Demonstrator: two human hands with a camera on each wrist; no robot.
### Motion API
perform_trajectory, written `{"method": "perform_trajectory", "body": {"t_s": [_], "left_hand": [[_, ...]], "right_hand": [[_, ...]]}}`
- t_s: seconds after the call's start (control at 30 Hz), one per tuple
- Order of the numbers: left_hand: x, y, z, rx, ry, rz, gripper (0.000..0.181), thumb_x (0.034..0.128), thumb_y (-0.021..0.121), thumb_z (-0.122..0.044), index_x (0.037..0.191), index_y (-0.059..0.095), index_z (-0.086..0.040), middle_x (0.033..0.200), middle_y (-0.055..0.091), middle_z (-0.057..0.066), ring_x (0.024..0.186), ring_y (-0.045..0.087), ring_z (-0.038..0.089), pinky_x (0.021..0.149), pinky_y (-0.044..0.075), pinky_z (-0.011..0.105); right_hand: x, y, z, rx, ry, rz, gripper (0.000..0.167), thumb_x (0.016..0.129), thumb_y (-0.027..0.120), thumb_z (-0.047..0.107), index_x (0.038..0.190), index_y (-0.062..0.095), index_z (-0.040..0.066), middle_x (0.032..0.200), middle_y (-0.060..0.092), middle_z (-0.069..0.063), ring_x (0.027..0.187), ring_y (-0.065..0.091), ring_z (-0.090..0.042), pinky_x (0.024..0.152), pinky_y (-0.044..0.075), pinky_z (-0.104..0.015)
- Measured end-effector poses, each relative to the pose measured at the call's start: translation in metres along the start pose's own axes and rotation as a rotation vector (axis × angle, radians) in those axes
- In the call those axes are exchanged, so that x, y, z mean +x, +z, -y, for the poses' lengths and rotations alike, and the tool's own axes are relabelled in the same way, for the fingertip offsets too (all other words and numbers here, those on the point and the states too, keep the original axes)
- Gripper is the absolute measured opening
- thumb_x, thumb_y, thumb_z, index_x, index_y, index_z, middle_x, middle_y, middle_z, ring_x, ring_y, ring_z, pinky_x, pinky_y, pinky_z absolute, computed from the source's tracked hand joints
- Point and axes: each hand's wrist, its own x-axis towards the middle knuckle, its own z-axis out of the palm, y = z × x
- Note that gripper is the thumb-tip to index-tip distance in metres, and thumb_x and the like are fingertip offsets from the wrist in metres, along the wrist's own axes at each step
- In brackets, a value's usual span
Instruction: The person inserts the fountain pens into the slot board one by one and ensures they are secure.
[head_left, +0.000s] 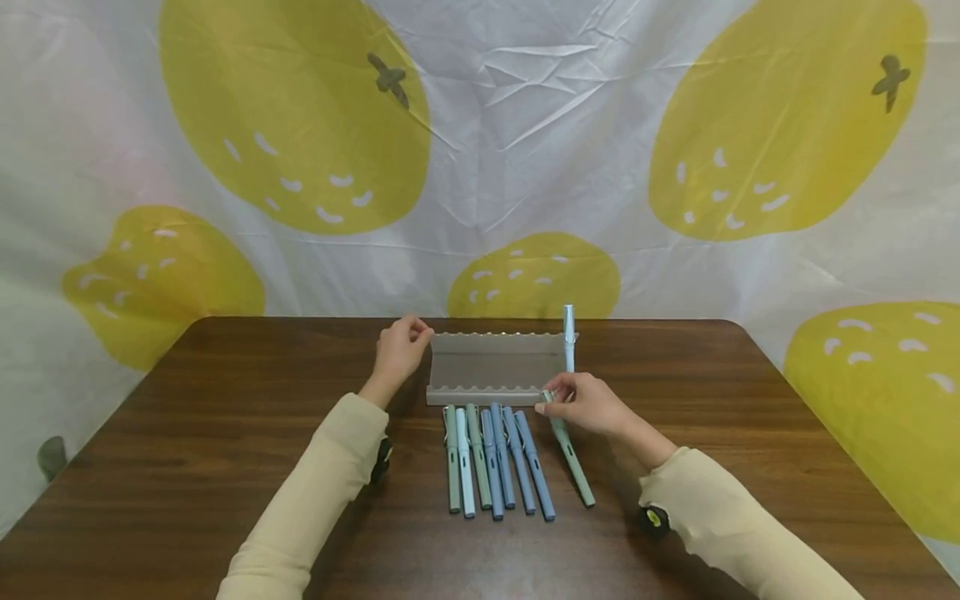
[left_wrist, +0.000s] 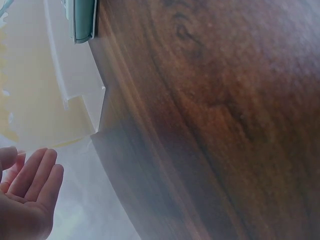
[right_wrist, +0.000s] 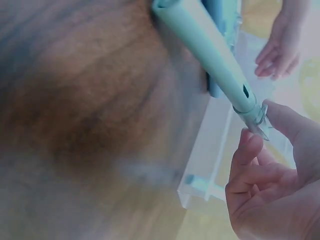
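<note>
Right hand (head_left: 588, 404) pinches the far end of a green pen (head_left: 572, 458), which slopes towards the viewer; a light-blue pen (head_left: 569, 329) is beyond this grip, seven pens (head_left: 492, 467) to its left; left hand (head_left: 397, 350) at the rack (head_left: 480, 399)'s far-left corner, whether pinching cannot be told

From above, a hand could enter the see-through, scalloped plastic rack (head_left: 487, 371) between its left wall and the slim light-blue pen (head_left: 569, 325) at its right end. Seven slim green and blue pens (head_left: 491, 458) block a low frontal approach, the right hand (head_left: 588, 406) with its slim pale-green pen (head_left: 573, 462) the front right corner, the left hand (head_left: 400, 352) the back left. Brown wooden table (head_left: 712, 392) leaves room farther right.
</note>
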Motion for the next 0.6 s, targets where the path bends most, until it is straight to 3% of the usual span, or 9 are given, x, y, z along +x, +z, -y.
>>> {"method": "perform_trajectory", "body": {"t_s": [0.3, 0.6], "left_hand": [[0.001, 0.0, 0.0, 0.003, -0.002, 0.003, 0.019, 0.0882, 0.054, -0.022, 0.089, 0.059, -0.003, 0.092, 0.063, 0.014, 0.087, 0.058, 0.027, 0.076, 0.042, 0.04], [0.0, -0.001, 0.001, 0.001, 0.008, 0.008, 0.019, 0.0885, 0.054, -0.022, 0.089, 0.059, -0.003, 0.094, 0.063, 0.014, 0.089, 0.058, 0.027, 0.078, 0.04, 0.041]], "right_hand": [[0.001, -0.008, 0.004, 0.058, -0.033, -0.033, 0.032, 0.078, 0.068, 0.024, 0.1, 0.058, 0.003, 0.075, 0.055, -0.001, 0.064, 0.051, -0.021, 0.054, 0.04, -0.031], [0.006, -0.021, 0.013, 0.073, -0.051, -0.169, 0.031, 0.077, 0.069, 0.025, 0.099, 0.052, 0.009, 0.077, 0.056, -0.003, 0.06, 0.05, -0.02, 0.052, 0.041, -0.033]]}}
